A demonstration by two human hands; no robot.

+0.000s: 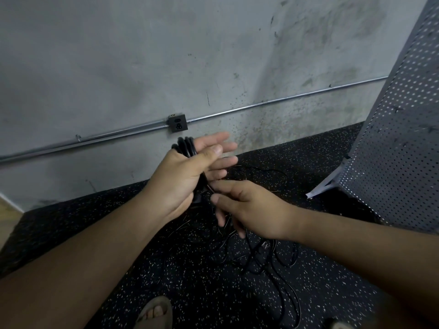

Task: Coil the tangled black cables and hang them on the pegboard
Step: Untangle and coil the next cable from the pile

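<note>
Hands close together at dead centre, almost touching. The left hand (pixel 178 179) has a coil (pixel 186 146) of black cable stacked across its palm: several loops poke out at its 12 o'clock, the thumb is clamped over them and the fingers are stretched straight out toward 2 o'clock. Just at its 5 o'clock sits the right hand (pixel 254 205). Index finger and thumb look pinched on the strand (pixel 206 185) that runs out of the coil's lower end, though the contact itself is dark and hard to read. The other fingers hang loose.

Down at 5 o'clock from the hands, the tangle (pixel 261 252) of loose cable sprawls over the speckled black floor (pixel 118 233) in crossing loops, with a run trailing off toward the bottom edge. That's a lot of cable not wound in.

Far over at 3 o'clock, the pegboard (pixel 392 150) leans at a slant, well apart from the hands, and nothing hangs on the part we can see.

My read: coiling is under way, a handful of turns made, most of the length left to gather. Whether the floor holds one cable or several, I can't tell. The hanging step has not begun.
</note>
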